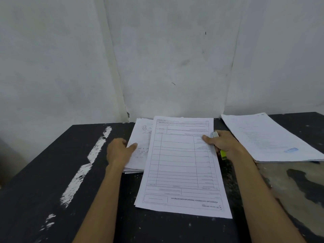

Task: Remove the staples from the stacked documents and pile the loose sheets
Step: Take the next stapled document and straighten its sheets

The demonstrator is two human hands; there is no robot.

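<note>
Paper, thin and floppy: the form document (pixel 180 165) lies mid-table (pixel 52 172), overlapping the left stack (pixel 140 137) (no staple shows from here). It should slide and crease easily, so pin it flat near a corner. The right hand (pixel 220 142) clasps the staple remover (pixel 223 153), thumb on the form's edge. The left hand (pixel 119 151) lays its thumb on the stack; whether its fingers grip, I cannot tell.

Single view, head-worn and wide-angle. It looks forward and down across the dark tabletop (pixel 52 172) toward its far edge, where a white wall (pixel 175 50) fills the upper half. Range is close: both forearms enter from the bottom, with the left hand (pixel 119 151) and right hand (pixel 220 142) near mid-frame.
</note>
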